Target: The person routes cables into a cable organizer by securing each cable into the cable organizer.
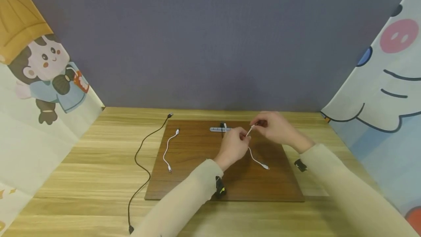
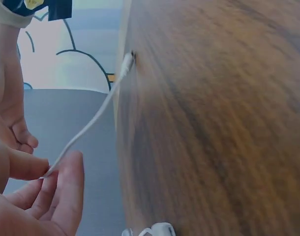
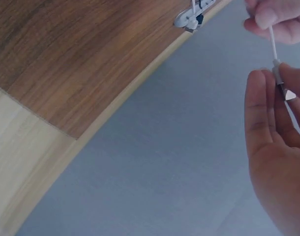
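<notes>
Above the brown wooden board (image 1: 190,182), both hands hold one short white cable (image 1: 254,158). My left hand (image 1: 232,146) pinches the cable partway along between thumb and fingers. From there, its lower length trails down to a plug at the board, as the left wrist view shows. My right hand (image 1: 274,127) pinches the other plug (image 3: 277,73), whose metal tip shows in the right wrist view. Just left of the hands lies a grey cable clip strip (image 1: 215,129), with a black connector and a white one at it. My left hand partly covers the strip.
Another short white cable (image 1: 167,149) lies on the board's left part. A long black cable (image 1: 136,160) snakes over the light wooden table (image 1: 88,178) left of the board. A dark grey panel (image 1: 210,46) stands behind, and printed cartoon sheets flank both sides.
</notes>
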The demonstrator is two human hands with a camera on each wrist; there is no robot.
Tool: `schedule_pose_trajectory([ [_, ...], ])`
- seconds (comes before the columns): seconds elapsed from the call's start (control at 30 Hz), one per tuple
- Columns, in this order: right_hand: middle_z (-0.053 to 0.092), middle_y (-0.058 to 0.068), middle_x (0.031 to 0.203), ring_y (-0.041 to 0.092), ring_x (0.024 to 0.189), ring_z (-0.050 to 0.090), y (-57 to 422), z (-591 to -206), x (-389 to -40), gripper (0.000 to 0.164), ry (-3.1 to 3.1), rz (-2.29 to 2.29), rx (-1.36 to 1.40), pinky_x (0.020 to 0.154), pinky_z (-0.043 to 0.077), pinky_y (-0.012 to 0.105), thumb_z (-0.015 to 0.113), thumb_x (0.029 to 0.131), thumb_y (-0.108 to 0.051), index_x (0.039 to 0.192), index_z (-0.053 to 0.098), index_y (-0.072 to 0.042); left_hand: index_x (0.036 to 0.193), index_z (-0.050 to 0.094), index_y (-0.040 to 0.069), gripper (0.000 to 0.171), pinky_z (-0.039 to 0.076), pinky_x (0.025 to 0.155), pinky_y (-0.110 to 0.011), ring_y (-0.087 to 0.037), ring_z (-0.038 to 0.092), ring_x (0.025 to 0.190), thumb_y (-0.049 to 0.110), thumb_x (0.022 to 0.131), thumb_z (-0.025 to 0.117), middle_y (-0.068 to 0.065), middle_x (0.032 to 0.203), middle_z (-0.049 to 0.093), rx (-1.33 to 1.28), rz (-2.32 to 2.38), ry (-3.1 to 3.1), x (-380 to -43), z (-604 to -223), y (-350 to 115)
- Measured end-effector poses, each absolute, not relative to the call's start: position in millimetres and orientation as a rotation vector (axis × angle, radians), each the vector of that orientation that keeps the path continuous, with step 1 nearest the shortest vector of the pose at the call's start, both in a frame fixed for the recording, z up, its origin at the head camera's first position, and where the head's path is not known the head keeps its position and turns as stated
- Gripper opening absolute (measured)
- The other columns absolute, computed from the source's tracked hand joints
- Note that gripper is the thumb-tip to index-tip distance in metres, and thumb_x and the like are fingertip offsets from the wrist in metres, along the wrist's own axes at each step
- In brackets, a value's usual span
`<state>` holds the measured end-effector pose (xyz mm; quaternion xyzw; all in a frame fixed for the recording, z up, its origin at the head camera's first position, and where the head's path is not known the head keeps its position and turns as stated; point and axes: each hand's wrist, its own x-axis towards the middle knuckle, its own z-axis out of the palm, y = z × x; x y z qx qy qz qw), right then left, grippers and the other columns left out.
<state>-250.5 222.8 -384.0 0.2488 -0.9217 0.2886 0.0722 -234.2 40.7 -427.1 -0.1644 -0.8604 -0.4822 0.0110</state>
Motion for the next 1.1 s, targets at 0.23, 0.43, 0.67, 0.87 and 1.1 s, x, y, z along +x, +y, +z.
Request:
schedule_pose_trajectory([
  [0.23, 0.072, 0.009, 0.096, 0.021, 0.084, 0.064, 227, -387, -261, 0.011, -2.819, 0.898, 0.629, 0.074, 0.052, 0.040, 0.070, 0.095, -0.008, 0.104, 0.075, -0.003, 0.102, 0.071, 0.000, 0.010, 0.049, 0.058, -0.022, -0.008, 0.058, 0.064, 0.007, 0.097, 0.066, -0.001, 0.080, 0.068, -0.590, -1.374, -2.705, -231, -430, 38],
  [0.43, 0.073, 0.012, 0.094, 0.021, 0.081, 0.066, 228, -391, -271, 0.012, -2.838, 0.895, 0.579, 0.074, 0.053, 0.041, 0.070, 0.095, -0.008, 0.104, 0.074, -0.002, 0.095, 0.071, 0.004, 0.005, 0.050, 0.063, -0.026, -0.011, 0.057, 0.070, 0.007, 0.095, 0.067, -0.001, 0.082, 0.063, -0.685, -1.072, -2.797, -225, -432, 37],
  [0.67, 0.073, 0.016, 0.099, 0.029, 0.090, 0.069, 230, -397, -283, 0.013, -2.848, 0.934, 0.481, 0.078, 0.056, 0.046, 0.067, 0.096, -0.006, 0.107, 0.073, -0.001, 0.078, 0.064, 0.011, 0.015, 0.053, 0.060, -0.028, -0.012, 0.059, 0.069, 0.002, 0.090, 0.067, 0.001, 0.076, 0.060, -0.805, -0.678, -2.857, -217, -434, 39],
  [0.87, 0.074, 0.014, 0.097, 0.030, 0.091, 0.069, 223, -401, -292, 0.012, -2.851, 0.926, 0.488, 0.080, 0.055, 0.046, 0.067, 0.095, -0.005, 0.105, 0.072, -0.001, 0.084, 0.071, 0.008, 0.006, 0.053, 0.054, -0.028, -0.016, 0.065, 0.068, 0.001, 0.084, 0.071, -0.003, 0.081, 0.064, -0.862, -0.432, -2.844, -210, -436, 39],
  [1.1, 0.072, 0.012, 0.092, 0.028, 0.085, 0.066, 207, -405, -303, 0.010, -2.852, 0.921, 0.507, 0.077, 0.054, 0.044, 0.069, 0.093, -0.002, 0.102, 0.072, 0.001, 0.081, 0.072, 0.008, 0.007, 0.054, 0.051, -0.028, -0.017, 0.068, 0.067, 0.004, 0.085, 0.074, -0.004, 0.079, 0.067, -0.887, -0.287, -2.863, -203, -436, 38],
])
